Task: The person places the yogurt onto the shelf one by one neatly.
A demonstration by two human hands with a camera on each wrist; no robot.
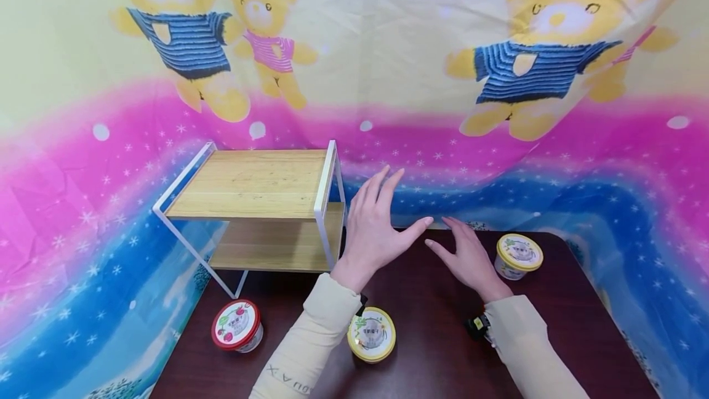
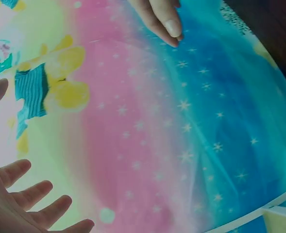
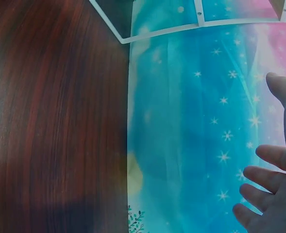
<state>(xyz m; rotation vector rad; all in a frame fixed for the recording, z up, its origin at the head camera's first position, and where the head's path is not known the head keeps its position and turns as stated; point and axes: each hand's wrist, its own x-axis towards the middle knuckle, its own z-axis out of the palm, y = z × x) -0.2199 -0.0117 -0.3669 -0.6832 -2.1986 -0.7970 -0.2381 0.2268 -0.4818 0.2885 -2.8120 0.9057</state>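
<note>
My left hand point(image 1: 373, 226) is raised just right of a two-tier wooden shelf point(image 1: 249, 183) with a white frame, fingers spread and holding nothing. To its right, my right hand point(image 1: 469, 258) hovers over the table with relaxed fingers, also holding nothing. Between the forearms sits a yellow-lidded cup point(image 1: 372, 335), partly overlapped by the left sleeve. Another yellow-lidded cup point(image 1: 518, 256) stands by the back right corner, close beyond the right hand. A red-lidded cup point(image 1: 237, 325) is at the left, in front of the shelf. In the left wrist view, spread fingers point(image 2: 50, 211) show against the backdrop.
A dark wooden table point(image 1: 432, 350) bears the shelf and the cups. Behind it hangs a cloth backdrop point(image 1: 399, 122) printed with teddy bears, wrapping round both sides. The shelf's white frame point(image 3: 162, 33) crosses the top of the right wrist view.
</note>
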